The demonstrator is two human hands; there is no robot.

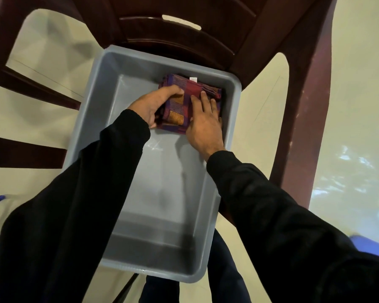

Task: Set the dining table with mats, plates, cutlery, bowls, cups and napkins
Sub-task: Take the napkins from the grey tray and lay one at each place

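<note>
Left hand point(153, 105) curling round the left edge of the folded napkins point(179, 106), thumb on top, gripping. Right hand point(204, 125) lying flat, fingers straight, pressing down on the stack's right side. Napkins, purple-maroon with orange stripes, sitting in the far right corner of a grey tub point(140, 62), long axis running near to far. Tub resting on a dark red plastic chair point(206, 36)

No readable text — the small white tag point(193, 79) on the cloth point(175, 110) is illegible.
</note>
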